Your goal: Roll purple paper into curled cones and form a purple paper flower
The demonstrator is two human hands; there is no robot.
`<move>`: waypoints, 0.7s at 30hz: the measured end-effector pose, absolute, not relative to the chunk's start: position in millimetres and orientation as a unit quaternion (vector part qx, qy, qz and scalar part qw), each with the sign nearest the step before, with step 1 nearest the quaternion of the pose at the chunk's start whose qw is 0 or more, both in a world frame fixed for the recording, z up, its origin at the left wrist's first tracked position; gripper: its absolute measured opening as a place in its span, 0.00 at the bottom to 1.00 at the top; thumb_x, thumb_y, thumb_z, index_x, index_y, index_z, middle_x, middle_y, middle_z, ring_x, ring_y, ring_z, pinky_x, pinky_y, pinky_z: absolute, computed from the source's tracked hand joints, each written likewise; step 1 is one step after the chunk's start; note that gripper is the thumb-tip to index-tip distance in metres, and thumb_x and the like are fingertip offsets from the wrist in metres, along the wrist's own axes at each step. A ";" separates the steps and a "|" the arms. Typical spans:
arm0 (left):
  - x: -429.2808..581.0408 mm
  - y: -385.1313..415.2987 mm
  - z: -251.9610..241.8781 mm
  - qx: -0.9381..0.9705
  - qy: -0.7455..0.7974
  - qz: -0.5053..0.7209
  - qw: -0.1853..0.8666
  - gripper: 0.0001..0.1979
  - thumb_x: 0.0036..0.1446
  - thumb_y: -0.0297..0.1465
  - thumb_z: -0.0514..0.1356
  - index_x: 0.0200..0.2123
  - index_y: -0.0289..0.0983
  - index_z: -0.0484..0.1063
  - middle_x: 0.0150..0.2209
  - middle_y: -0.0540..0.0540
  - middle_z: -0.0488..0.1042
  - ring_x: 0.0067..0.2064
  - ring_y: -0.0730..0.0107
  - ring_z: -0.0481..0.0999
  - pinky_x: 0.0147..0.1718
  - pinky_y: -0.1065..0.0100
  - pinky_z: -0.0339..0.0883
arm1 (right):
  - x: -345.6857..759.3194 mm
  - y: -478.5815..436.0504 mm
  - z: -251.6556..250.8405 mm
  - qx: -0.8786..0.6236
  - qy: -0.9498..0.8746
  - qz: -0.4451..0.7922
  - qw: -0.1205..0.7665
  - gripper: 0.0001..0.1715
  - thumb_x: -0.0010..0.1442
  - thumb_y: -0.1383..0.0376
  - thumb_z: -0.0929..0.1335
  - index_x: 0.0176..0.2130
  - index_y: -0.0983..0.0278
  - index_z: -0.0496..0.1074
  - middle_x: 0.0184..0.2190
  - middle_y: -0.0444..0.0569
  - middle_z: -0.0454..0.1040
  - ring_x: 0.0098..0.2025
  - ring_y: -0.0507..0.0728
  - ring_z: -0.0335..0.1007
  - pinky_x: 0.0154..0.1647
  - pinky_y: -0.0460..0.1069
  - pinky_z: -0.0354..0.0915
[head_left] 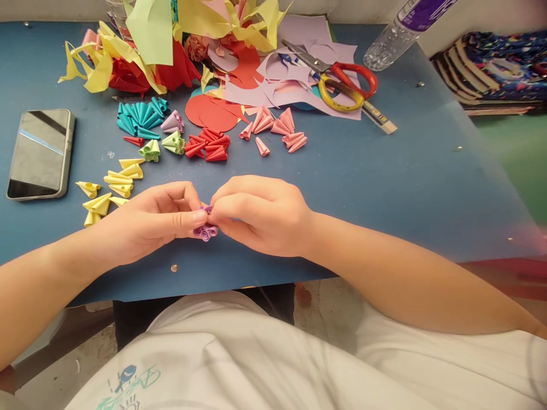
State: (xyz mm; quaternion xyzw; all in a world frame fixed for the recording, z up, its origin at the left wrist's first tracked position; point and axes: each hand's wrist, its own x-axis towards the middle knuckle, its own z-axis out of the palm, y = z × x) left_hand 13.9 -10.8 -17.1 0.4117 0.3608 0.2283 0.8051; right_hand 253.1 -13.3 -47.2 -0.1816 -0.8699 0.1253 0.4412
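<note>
My left hand point(156, 219) and my right hand point(260, 213) meet above the near part of the blue table point(384, 182). Together they pinch a small cluster of purple rolled paper cones point(205, 229) between thumbs and fingertips; most of it is hidden by the fingers. Just left of my left hand lie several yellow paper cones point(109, 185). Farther back sit teal cones point(141, 118), light green cones point(164, 145), red cones point(209, 145) and pink cones point(276, 128).
A phone point(40, 154) lies face up at the left. Paper scraps point(205, 40) are heaped at the back, with red-and-yellow scissors point(342, 82) on lilac paper and a plastic bottle point(397, 31) at the back right. The table's near edge runs just under my wrists.
</note>
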 end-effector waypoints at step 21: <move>15.3 -11.3 -13.7 0.509 0.400 0.259 0.717 0.11 0.59 0.33 0.78 0.41 0.39 0.82 0.37 0.46 0.86 0.38 0.64 0.87 0.36 0.70 0.82 | 252.3 -14.9 -46.6 -0.239 -0.806 0.277 0.465 0.06 0.68 0.69 0.76 0.41 0.65 0.76 0.36 0.42 0.83 0.34 0.47 0.81 0.39 0.42 0.78</move>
